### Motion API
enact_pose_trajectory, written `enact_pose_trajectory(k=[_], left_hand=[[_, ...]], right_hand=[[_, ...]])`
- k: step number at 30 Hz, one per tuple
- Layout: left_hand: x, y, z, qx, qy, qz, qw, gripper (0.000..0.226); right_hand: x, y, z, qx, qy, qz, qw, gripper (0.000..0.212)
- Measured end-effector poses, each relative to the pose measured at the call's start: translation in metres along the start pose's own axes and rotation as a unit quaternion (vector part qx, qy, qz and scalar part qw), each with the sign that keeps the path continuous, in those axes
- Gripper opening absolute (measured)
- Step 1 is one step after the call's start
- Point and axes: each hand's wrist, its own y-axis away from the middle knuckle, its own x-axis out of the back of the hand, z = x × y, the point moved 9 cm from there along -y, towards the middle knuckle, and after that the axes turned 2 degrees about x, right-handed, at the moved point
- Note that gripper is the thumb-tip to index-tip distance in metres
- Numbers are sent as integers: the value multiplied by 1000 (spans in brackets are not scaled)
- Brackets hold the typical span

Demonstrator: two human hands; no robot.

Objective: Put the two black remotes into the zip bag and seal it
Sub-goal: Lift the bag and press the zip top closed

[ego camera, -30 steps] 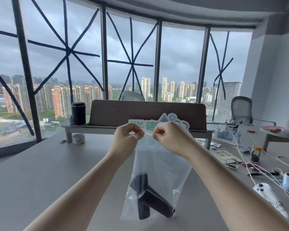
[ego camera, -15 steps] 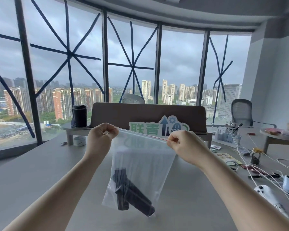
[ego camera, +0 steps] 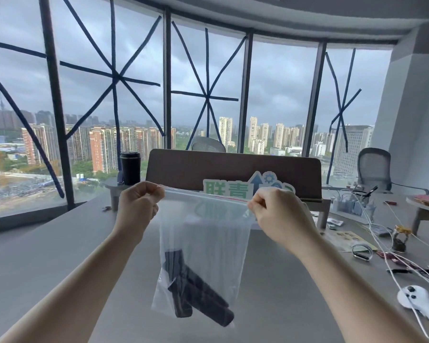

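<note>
A clear zip bag (ego camera: 208,233) hangs in the air above the grey table (ego camera: 60,256), stretched taut along its top strip. My left hand (ego camera: 139,206) pinches the strip's left end and my right hand (ego camera: 280,214) pinches its right end. Two black remotes (ego camera: 196,293) lie crossed at the bottom of the bag, one steeply tilted, the other slanting down to the right. The strip looks flat and pressed together between my hands.
A brown desk divider (ego camera: 233,167) with a green and blue sign (ego camera: 245,189) stands behind the bag. A black tumbler (ego camera: 130,168) sits on a shelf at left. White cables, a white controller (ego camera: 416,300) and small clutter cover the table's right side.
My hands, pinched close together at the middle of the bag's top a second ago, have slid apart to its two ends. The bag swung slightly left, and the view tilted.
</note>
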Motion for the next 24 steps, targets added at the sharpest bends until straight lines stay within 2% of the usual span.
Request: enact_pose_trajectory(k=[3, 6, 9, 14, 16, 19, 24], left_hand=[[17, -16, -14, 10, -14, 15, 1000, 13], [32, -42, -39, 37, -44, 17, 998, 16], [46, -84, -64, 71, -19, 14, 997, 13], [80, -157, -72, 50, 19, 88, 995, 6], [94, -175, -81, 42, 17, 111, 993, 7], [112, -184, -119, 69, 14, 121, 990, 9], [139, -154, -212, 174, 35, 137, 975, 11]], right_hand=[[-20, -17, -12, -1, -33, 28, 999, 23], [-74, -54, -17, -26, -100, -14, 995, 20], [-137, -105, -22, -75, -211, -53, 973, 19], [-174, -170, -62, -47, -282, 20, 958, 19], [-189, -176, -72, -31, -295, 22, 955, 18], [-235, -163, -72, -35, -283, -26, 958, 18], [-316, -108, -63, -59, -269, -150, 949, 19]])
